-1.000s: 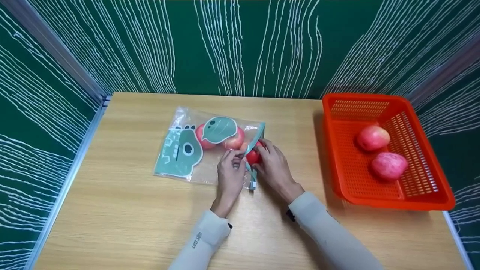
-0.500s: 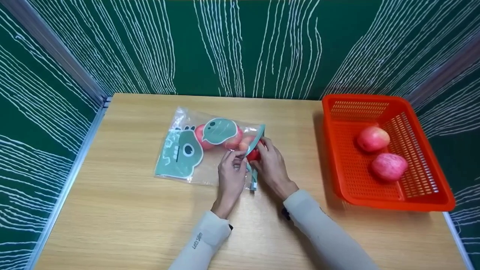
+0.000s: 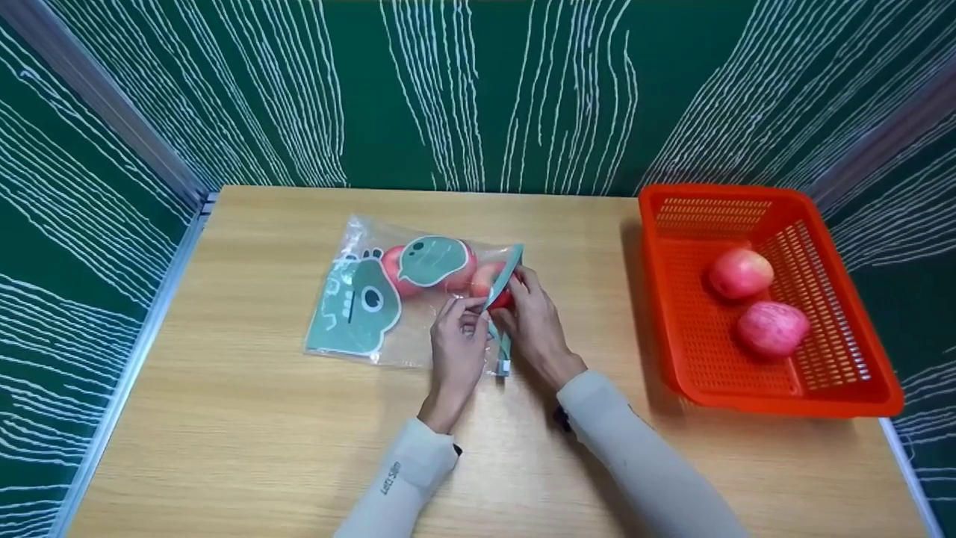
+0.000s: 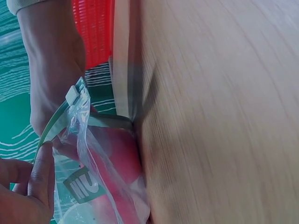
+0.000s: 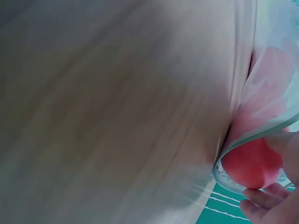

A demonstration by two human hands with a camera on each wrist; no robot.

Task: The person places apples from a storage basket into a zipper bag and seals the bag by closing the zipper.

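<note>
A clear zip bag (image 3: pixel 358 306) with a green cartoon print lies flat on the table, its green-edged mouth facing right. My left hand (image 3: pixel 459 344) pinches the upper edge of that mouth between thumb and fingers and lifts it. At the opening, my right hand (image 3: pixel 539 321) holds a red apple (image 5: pixel 254 163) with thumb and fingers; the apple sits mostly inside the mouth. Further in, more apples (image 3: pixel 457 280) show through the plastic, partly covered by the print. The white zip slider (image 4: pixel 72 95) is at the near end of the mouth.
An orange-red plastic basket (image 3: pixel 665 314) stands on the right of the wooden table (image 3: pixel 246 418). Two apples (image 3: pixel 773 329) lie in it. Green panels (image 3: pixel 493 97) with white wavy lines enclose the table at the back and sides.
My right hand has moved left and slightly away from me, pushing the apple deeper into the bag's mouth. My left hand keeps its pinch on the edge.
</note>
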